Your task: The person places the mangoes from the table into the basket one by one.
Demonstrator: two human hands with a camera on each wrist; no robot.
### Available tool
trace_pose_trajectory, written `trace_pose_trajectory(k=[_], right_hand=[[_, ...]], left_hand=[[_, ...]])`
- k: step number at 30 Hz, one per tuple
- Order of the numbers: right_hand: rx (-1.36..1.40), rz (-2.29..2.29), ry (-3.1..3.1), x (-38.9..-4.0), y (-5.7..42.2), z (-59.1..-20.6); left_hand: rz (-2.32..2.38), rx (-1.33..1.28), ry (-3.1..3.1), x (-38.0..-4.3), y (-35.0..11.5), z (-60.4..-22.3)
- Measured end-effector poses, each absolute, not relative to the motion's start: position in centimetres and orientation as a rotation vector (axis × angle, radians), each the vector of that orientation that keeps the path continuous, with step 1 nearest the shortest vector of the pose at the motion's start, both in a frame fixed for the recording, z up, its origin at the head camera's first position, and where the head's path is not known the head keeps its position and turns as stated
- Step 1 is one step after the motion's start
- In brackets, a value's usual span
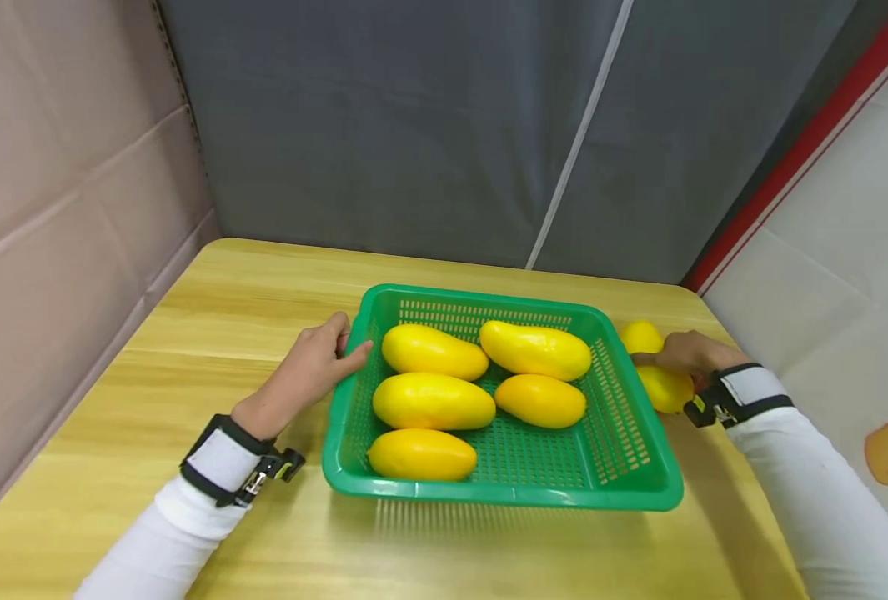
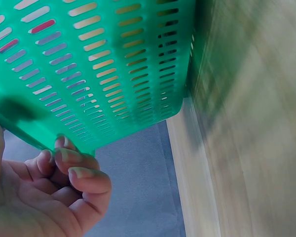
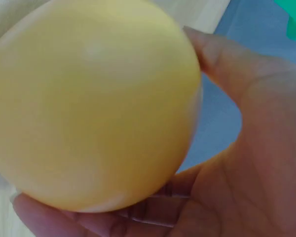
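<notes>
Several smooth yellow mangoes lie in a green plastic basket in the head view. My left hand grips the basket's left rim, thumb over the top edge. In the left wrist view its curled fingers are outside the slotted wall. Beyond the basket's right side, my right hand grasps a yellow mango. Yellow shows on both sides of that hand; whether it is one fruit or two, I cannot tell. In the right wrist view, thumb and fingers curve round a mango.
A wooden table carries the basket. Behind it hangs a dark grey curtain. A pale wall covering stands on the left, and a white panel with a red edge on the right.
</notes>
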State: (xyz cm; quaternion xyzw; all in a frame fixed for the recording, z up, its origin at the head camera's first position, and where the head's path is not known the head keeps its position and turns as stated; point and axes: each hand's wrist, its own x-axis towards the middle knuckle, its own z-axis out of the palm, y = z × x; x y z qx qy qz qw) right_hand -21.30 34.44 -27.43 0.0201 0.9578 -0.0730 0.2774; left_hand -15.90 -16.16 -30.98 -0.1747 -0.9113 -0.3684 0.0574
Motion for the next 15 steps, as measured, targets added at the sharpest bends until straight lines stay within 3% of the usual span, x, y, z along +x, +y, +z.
trace_pose_trajectory(k=[7,15], right_hand=[[-0.010,-0.237,2.685,-19.7,34.9,-24.8],[-0.125,-0.068,2.870,-17.4,31.8,-19.4]], left_hand=[[-1.109,-0.539,-2.764,-15.8,-15.8,-31.1],[-1.101,-0.530,-2.758,-15.9,-16.1,-30.9]])
